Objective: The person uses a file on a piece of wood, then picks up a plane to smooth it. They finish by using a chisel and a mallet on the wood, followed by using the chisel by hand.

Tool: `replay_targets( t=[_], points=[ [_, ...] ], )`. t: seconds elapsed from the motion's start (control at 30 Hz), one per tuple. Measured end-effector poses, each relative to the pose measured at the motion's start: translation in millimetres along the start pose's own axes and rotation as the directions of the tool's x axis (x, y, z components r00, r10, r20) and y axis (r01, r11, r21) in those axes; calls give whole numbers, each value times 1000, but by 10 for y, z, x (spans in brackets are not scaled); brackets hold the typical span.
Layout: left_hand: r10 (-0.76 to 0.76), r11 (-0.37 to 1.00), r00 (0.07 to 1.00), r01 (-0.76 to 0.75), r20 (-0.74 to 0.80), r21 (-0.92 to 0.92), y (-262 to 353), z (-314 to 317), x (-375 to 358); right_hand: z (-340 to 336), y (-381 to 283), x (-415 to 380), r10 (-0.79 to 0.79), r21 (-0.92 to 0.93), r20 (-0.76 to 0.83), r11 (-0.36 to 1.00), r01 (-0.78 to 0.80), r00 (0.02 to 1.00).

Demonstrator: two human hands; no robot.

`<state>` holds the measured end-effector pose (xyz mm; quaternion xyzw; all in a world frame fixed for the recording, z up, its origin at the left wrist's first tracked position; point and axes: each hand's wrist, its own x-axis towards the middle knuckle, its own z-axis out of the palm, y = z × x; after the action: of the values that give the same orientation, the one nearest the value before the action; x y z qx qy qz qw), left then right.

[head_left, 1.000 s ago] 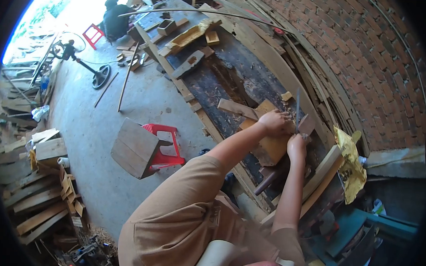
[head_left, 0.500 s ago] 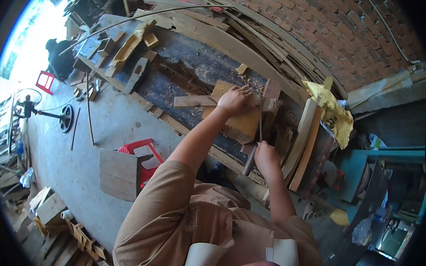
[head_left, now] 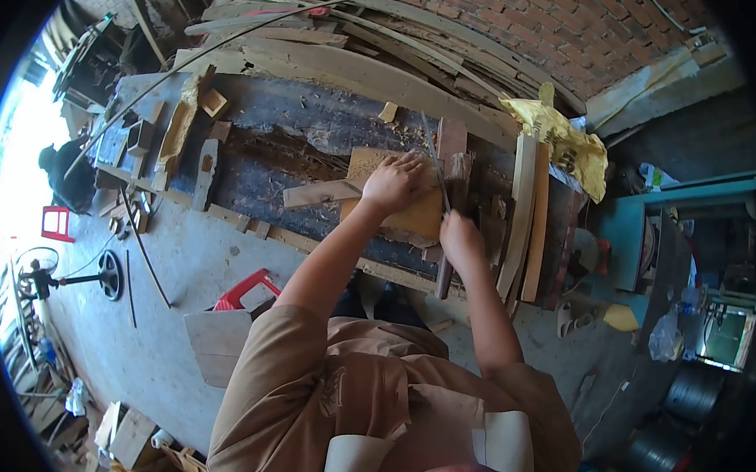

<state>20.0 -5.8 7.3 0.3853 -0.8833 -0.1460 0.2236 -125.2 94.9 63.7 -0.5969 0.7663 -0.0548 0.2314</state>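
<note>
My left hand (head_left: pixel 394 184) lies flat on a yellowish wooden board (head_left: pixel 417 221), fingers stretched across its top. Under that wrist, a narrow wood offcut (head_left: pixel 319 194) sticks out to the left. My right hand (head_left: pixel 461 238) is wrapped around a long, narrow-bladed tool (head_left: pixel 437 161) with a straight wooden handle (head_left: pixel 444 278). Its thin metal blade runs along the board's right edge, with the tip beyond the far side; the handle's end shows below my fist. Close to the blade's right are a rough wood block (head_left: pixel 459 179) and a reddish wood piece (head_left: pixel 452 136).
The dark workbench (head_left: pixel 266 104) carries shavings, a hollowed wood piece (head_left: pixel 177 130) and a small wooden box (head_left: pixel 139 137). Long planks (head_left: pixel 519 217) lie at the right beside a yellow sack (head_left: pixel 559 143). A red stool (head_left: pixel 245 291) stands on the floor at left. Stacked boards line the brick wall.
My right hand has pushed the tool forward, away from my body, so its tip reaches past the board's far edge. My left hand stays on the board. The camera view has turned slightly.
</note>
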Motion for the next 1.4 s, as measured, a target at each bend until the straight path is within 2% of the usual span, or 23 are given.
replay_targets(
  t=[0.1,0.2,0.3,0.4,0.53,0.67,0.73,0.83,0.93,1.03,1.1,1.23,1.33,1.4],
  points=[
    [-26,1000,999,25,37,13,26,-25,8,87,-100,497,-5,-21,-30,1000,5,1000],
    [-35,997,999,33,35,71,8,10,25,91,-89,496,-7,-32,-45,999,6,999],
    [-53,997,998,52,15,56,11,7,40,62,0,28,-20,32,-29,999,21,999],
    [-34,999,999,33,33,30,-30,29,43,-45,96,-653,56,-48,33,997,-54,998],
    [-28,1000,998,28,50,4,-7,-4,30,-140,89,-843,104,-75,61,992,-99,993],
    [11,1000,999,-11,33,-10,7,-22,30,-96,-61,-180,57,41,17,998,-58,998],
    [17,1000,999,-17,29,-5,-3,-14,23,16,-66,251,31,43,-33,999,-29,999],
    [32,999,999,-33,26,33,-4,-7,11,66,-70,372,4,20,-73,1000,-2,997],
    [29,999,999,-31,36,44,6,12,17,35,13,-124,43,58,-3,997,-42,999],
    [20,1000,999,-21,48,21,-11,18,31,-53,76,-805,140,-15,70,990,-139,988],
    [30,999,998,-31,52,10,0,15,39,-93,64,-929,193,-38,89,981,-190,977],
    [53,998,998,-54,39,27,13,-2,38,-91,59,-498,79,86,17,993,-80,997],
    [62,997,998,-62,7,55,15,-1,42,74,-22,262,1,42,-52,999,1,999],
    [62,995,998,-64,19,70,32,-8,36,105,-58,381,-5,24,-87,1000,7,996]
  ],
)
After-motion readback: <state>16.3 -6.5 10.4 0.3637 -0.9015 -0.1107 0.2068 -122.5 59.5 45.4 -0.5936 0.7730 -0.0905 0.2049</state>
